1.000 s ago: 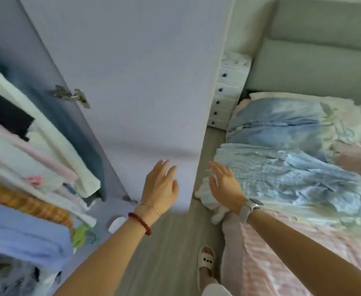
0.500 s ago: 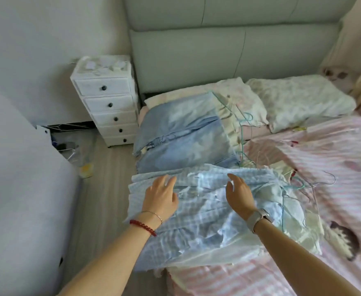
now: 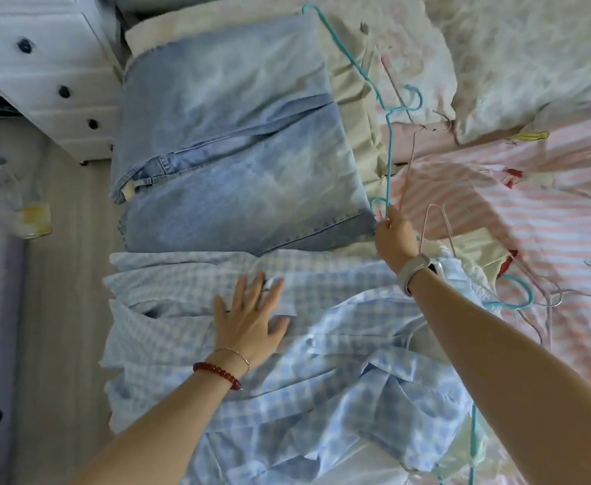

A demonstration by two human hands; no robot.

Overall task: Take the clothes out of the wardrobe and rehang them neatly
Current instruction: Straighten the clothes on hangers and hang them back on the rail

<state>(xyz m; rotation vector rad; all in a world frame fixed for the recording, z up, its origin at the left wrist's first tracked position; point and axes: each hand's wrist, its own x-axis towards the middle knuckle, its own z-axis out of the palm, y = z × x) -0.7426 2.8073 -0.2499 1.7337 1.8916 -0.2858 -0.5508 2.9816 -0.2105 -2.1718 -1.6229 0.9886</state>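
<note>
The right hand (image 3: 393, 236) has its fingers curled round the lower end of a teal hanger (image 3: 388, 134), pinching the wire just right of the denim's near right corner. From there the hanger runs away up the bed, its far end lying over the cream cloth beside the pillow (image 3: 532, 57). A pale watch (image 3: 415, 273) sits on that wrist.

The left hand (image 3: 252, 316) lies flat with fingers spread and straight, palm down on the checked shirt (image 3: 322, 362), holding nothing. A red bead bracelet (image 3: 218, 374) and a thin bangle circle its wrist.

The shirt is crumpled across the near edge of the bed, hanging over it at the left. Folded denim (image 3: 234, 152) lies just beyond it, touching its far edge. More wire hangers (image 3: 567, 292) lie tangled on the pink striped cover (image 3: 549, 211) to the right, another teal one among them. A white drawer chest (image 3: 42, 75) stands on the floor at far left.
</note>
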